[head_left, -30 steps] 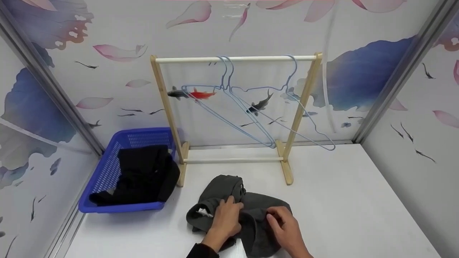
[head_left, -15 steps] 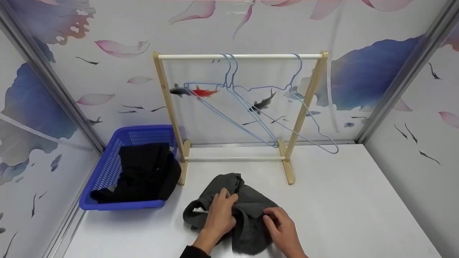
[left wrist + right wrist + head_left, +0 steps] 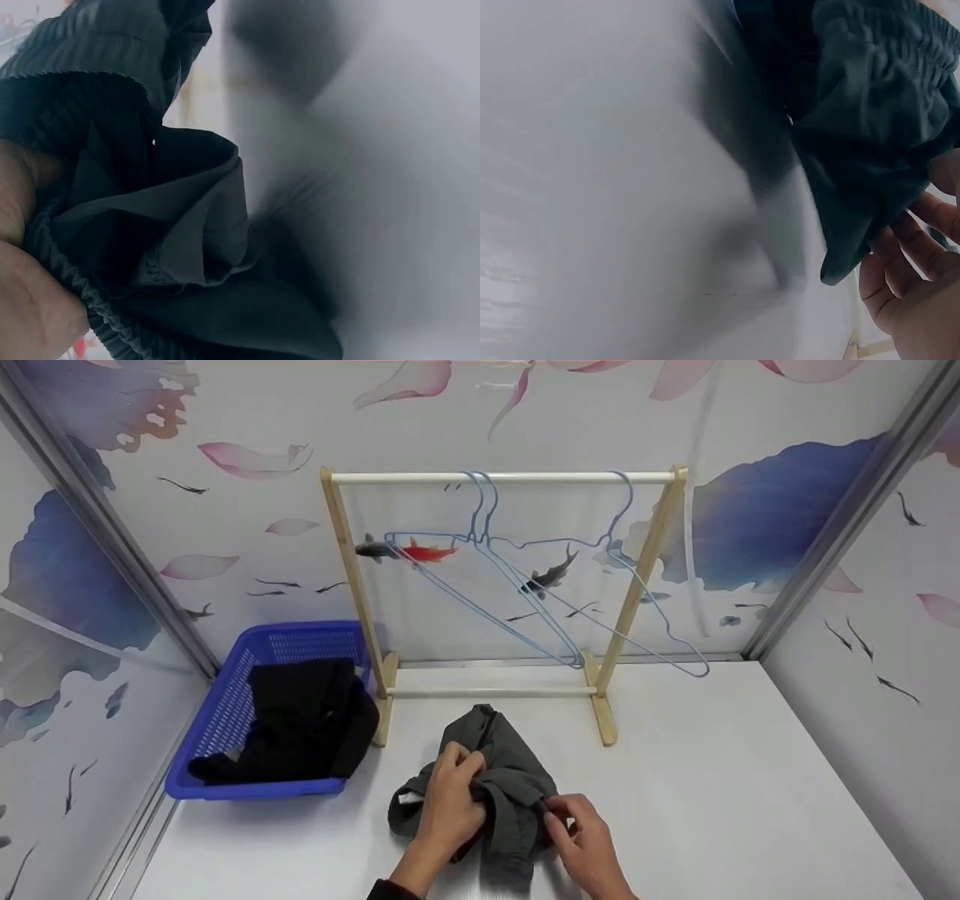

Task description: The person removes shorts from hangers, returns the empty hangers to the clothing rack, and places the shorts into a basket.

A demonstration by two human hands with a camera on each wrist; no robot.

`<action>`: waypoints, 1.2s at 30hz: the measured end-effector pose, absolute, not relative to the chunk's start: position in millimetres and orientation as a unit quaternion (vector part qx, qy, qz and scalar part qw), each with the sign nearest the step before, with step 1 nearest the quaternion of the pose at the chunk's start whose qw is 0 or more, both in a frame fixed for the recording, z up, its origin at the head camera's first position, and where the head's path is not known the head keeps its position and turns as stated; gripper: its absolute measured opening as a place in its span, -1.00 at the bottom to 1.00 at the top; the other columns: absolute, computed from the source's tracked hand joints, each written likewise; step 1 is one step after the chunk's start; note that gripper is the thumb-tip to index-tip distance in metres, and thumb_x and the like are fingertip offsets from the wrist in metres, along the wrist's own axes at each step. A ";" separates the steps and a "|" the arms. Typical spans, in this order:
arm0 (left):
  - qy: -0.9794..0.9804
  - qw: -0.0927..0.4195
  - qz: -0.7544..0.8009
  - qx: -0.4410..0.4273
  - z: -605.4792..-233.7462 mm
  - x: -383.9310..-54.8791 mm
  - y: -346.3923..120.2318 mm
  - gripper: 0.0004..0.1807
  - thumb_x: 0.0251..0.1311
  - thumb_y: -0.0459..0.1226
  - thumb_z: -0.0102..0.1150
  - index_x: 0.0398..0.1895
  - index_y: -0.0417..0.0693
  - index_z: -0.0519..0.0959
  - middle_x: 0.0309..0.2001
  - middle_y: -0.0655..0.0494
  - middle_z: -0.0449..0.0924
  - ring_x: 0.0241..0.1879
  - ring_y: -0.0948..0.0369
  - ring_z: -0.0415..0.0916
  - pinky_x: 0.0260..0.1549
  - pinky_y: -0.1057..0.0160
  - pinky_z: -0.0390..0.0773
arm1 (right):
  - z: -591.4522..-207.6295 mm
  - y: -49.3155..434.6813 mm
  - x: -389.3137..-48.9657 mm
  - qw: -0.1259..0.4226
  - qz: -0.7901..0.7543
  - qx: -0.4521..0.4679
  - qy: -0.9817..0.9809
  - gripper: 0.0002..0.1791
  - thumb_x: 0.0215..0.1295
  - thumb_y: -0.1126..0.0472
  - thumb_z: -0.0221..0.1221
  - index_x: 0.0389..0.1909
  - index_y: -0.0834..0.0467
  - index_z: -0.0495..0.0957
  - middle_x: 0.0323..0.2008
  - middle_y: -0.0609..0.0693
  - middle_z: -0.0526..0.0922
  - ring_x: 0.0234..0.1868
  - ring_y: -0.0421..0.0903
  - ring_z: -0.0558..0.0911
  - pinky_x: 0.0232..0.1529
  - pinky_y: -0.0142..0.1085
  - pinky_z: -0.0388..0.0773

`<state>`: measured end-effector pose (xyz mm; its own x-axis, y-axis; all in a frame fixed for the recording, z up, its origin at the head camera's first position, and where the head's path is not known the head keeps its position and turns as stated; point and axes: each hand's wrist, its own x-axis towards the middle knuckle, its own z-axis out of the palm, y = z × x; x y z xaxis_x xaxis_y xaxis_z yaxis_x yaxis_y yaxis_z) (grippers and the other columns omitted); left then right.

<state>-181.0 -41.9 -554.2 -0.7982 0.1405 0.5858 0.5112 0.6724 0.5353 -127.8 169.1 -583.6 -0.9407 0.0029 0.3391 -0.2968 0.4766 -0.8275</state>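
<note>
A bundle of dark grey pants with a gathered elastic waistband is bunched up over the front middle of the white table. My left hand grips the fabric on the left with its fingers curled into it. In the left wrist view, the thumb side of that hand lies against the ruched waistband. On the opposite side, my right hand pinches an edge of the cloth between thumb and fingers. The right wrist view has its fingertips at a hanging corner of the pants.
A blue plastic basket holding black clothing stands at the left. Behind the pants is a wooden rack with a white bar. Three blue wire hangers hang from it, two near the middle and one towards the right.
The pants have been gathered narrower, their right side drawn in to the left and their top raised towards the rack. My left hand has shifted slightly left and up; the right hand moved slightly left.
</note>
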 end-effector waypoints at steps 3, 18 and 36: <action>-0.869 0.266 -0.377 -0.181 -547.0 -179.8 -44.2 -0.59 -0.30 -0.60 0.28 -0.42 0.05 0.48 -0.28 0.17 0.31 -0.31 0.21 0.28 -0.25 0.18 0.38 | -582.8 169.9 -128.4 0.139 0.500 0.085 -0.850 -0.91 0.47 0.29 0.23 -0.08 0.11 0.63 -0.16 -0.06 0.60 -0.21 -0.25 0.57 -0.35 -0.37 0.53; -0.843 0.309 -0.409 -0.165 -527.8 -179.6 -59.4 -0.65 -0.16 -0.56 0.39 -0.44 0.03 0.51 -0.25 0.15 0.38 -0.27 0.18 0.43 -0.22 0.14 0.51 | -581.9 169.5 -128.2 0.115 0.497 0.076 -0.857 -0.87 0.46 0.30 0.22 -0.04 0.11 0.61 -0.13 -0.05 0.60 -0.18 -0.21 0.61 -0.31 -0.38 0.52; -0.808 0.382 -0.416 -0.167 -509.9 -186.8 -87.9 -0.69 -0.06 -0.62 0.32 -0.40 -0.05 0.55 -0.21 0.07 0.41 -0.25 0.19 0.43 -0.27 0.13 0.53 | -588.3 168.4 -126.2 0.158 0.489 0.095 -0.852 -0.86 0.36 0.40 0.25 -0.11 0.20 0.59 -0.16 0.01 0.65 -0.25 -0.28 0.62 -0.37 -0.39 0.51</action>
<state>-186.8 -87.9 -509.9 -0.6521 -0.0472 0.7566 0.5882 0.5982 0.5443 -126.2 168.4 -588.3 -0.9319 -0.0071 0.3627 -0.3168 0.5028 -0.8042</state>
